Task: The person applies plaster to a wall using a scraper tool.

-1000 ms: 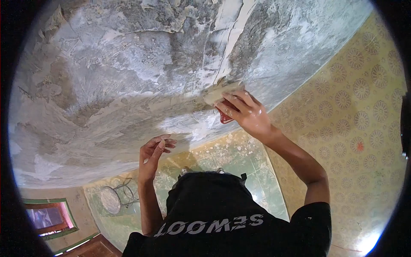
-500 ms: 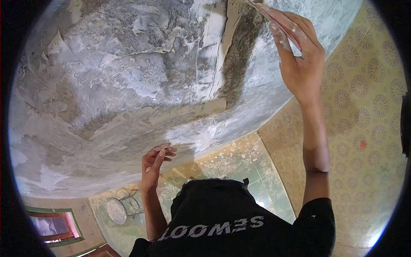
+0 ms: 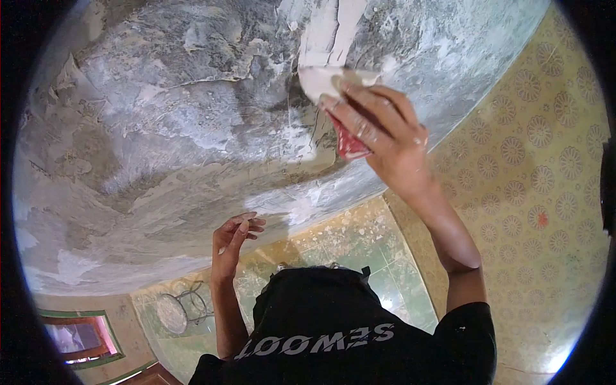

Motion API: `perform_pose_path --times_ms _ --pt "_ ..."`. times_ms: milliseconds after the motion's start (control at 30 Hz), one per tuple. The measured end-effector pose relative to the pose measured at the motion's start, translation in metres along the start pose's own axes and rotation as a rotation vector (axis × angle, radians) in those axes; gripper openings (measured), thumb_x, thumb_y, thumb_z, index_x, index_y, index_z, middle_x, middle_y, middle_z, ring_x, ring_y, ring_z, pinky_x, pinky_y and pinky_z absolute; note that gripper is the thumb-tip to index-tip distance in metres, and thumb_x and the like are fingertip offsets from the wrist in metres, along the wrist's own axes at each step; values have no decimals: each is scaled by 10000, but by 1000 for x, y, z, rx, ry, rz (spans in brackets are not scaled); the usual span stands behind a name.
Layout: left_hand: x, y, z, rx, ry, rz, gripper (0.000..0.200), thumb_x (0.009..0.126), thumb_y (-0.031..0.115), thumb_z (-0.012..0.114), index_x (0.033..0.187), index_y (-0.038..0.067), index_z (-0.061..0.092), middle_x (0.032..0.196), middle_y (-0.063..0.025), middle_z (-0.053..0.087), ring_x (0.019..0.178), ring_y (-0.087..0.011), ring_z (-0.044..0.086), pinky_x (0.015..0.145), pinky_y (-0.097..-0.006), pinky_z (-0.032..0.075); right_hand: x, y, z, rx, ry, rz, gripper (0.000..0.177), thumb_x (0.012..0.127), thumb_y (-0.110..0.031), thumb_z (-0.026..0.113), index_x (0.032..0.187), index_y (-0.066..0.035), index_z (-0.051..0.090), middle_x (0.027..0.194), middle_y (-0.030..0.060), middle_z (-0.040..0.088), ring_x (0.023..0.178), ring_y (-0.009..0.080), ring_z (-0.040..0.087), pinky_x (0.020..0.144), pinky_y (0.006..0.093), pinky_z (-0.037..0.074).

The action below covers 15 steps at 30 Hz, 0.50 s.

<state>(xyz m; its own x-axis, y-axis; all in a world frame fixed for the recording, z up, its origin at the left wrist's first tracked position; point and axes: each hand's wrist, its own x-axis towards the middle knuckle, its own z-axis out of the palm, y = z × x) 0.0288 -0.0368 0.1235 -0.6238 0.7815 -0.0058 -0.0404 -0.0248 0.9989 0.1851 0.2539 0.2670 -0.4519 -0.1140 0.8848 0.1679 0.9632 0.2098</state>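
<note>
My right hand is closed around a putty knife with a red handle. Its broad, pale blade lies against the rough grey wall, at the lower end of a fresh strip of white putty. White smears cover the fingers of that hand. Lower down, my left hand hangs near the wall with its fingers loosely bent and apart, holding nothing that I can see. Whitish residue marks its fingertips, and a small pale lump sits by the base of the thumb.
A patterned yellowish wall meets the plastered one at the right. Green floor tiles, spattered with white bits, lie below. A round stool stands at the lower left, near a window with a green and red frame.
My right hand has moved left and down from the top right, bringing the putty knife's blade and red handle into view. The putty strip looks whiter and wider. My left hand stays in place.
</note>
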Motion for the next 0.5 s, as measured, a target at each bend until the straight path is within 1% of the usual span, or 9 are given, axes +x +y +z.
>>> perform_pose_path --times_ms 133,167,200,233,300,333,400,433,500 --pt "2 0 3 9 -26 -7 420 1004 352 598 1198 -15 664 1053 -161 729 938 -233 694 818 -362 530 -28 -17 8 3 -73 -27 534 722 -177 793 1234 -295 700 1180 -15 688 1019 173 656 703 256 642" --pt "1 0 5 5 -26 -5 417 1006 346 595 1199 -17 661 1055 -163 728 939 -231 692 818 -360 529 -35 -21 7 29 -133 -36 543 756 -155 748 1280 -277 676 1230 -8 658 1060 174 636 732 269 640" --pt "1 0 6 1 -26 -2 414 1008 341 593 1201 -20 658 1056 -166 728 939 -230 691 819 -359 529 -46 -24 10 26 -132 -35 543 756 -155 748 1280 -277 676 1230 -8 658 1060 174 636 732 269 640" --pt "1 -1 6 1 -27 -1 414 1008 341 593 1201 -20 658 1056 -166 728 939 -230 691 819 -359 529 -59 -28 15 46 -196 -47 551 763 -146 724 1296 -275 665 1239 -7 645 1092 178 621 763 280 635" --pt "1 -1 5 -31 -51 -14 340 1007 242 592 1220 -14 657 1079 -132 729 953 -201 684 825 -338 525 -81 -35 19 126 -339 -66 578 771 -131 669 1330 -275 636 1243 1 617 1165 196 581 853 309 607" --pt "0 0 6 -30 -51 -13 340 1007 242 592 1220 -14 657 1079 -132 729 953 -201 684 825 -338 525 -92 -38 21 125 -338 -66 578 771 -131 669 1330 -275 636 1243 1 617 1165 196 581 853 309 607" --pt "-2 2 7 -23 -55 -15 344 1006 245 593 1218 -18 656 1079 -133 729 955 -203 685 824 -340 526 -106 -45 27 181 -442 -48 565 768 -133 661 1314 -278 645 1238 3 616 1159 207 589 889 322 583" --pt "-3 3 5 -18 -53 -10 344 1006 245 593 1218 -18 656 1079 -133 729 955 -203 685 824 -340 526 -107 -43 27 188 -424 -47 570 766 -130 700 1313 -282 650 1234 -3 629 1171 195 587 829 298 619" --pt "-6 2 3 -16 -34 -1 340 1007 240 590 1217 -20 654 1077 -138 729 957 -203 685 824 -338 525 -94 -35 18 185 -342 -20 587 755 -144 734 1316 -291 647 1224 -5 643 1165 187 593 791 275 633"
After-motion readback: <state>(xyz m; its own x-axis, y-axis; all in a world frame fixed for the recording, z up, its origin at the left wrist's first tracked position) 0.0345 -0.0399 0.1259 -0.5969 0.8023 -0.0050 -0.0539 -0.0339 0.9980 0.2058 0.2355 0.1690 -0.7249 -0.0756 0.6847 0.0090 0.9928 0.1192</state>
